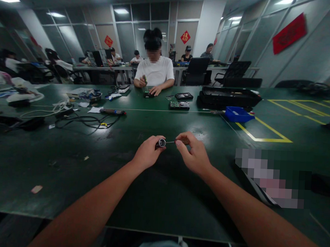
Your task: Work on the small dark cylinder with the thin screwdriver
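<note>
My left hand [147,152] is closed around a dark screwdriver handle [161,143] with a round silver end, held just above the green table [96,171]. A thin metal bit [170,142] sticks out of that end toward the right. My right hand [192,154] pinches the far end of the bit between thumb and fingers. Both hands hover near the middle of the table, close together.
A person in a white shirt [155,72] works opposite with small parts. Circuit boards [179,105], a black case [228,97], a blue tray [239,114], black cables [84,121] and an electric screwdriver [113,112] lie farther back. Yellow tape [263,139] marks the right side.
</note>
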Demonstrator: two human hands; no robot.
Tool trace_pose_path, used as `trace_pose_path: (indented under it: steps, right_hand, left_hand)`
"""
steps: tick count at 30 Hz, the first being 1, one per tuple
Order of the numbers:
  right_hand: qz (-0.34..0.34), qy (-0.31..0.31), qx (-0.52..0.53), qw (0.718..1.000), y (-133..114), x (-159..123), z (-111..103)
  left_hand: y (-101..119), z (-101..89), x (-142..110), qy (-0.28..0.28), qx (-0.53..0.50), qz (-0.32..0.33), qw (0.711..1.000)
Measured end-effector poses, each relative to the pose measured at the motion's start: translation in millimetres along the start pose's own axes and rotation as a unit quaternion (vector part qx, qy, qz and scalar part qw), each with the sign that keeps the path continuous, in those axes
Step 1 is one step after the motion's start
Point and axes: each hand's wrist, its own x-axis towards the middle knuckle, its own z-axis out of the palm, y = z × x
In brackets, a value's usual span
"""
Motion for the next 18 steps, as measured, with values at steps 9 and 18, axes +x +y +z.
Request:
trace_pose_path:
  steps: [9, 18]
  right_hand:
    - [0.073, 0.059, 0.207, 0.974, 9.9, 2.3, 12.4]
    - [0.192, 0.126, 0.224, 0.947, 29.7, 12.7, 10.2]
  left_hand:
    - [-0.6, -1.6, 2.7, 0.024, -0.016, 0.004, 1.0]
    - [-4.5, -4.3, 3.2, -0.019, 0.022, 0.019, 0.999]
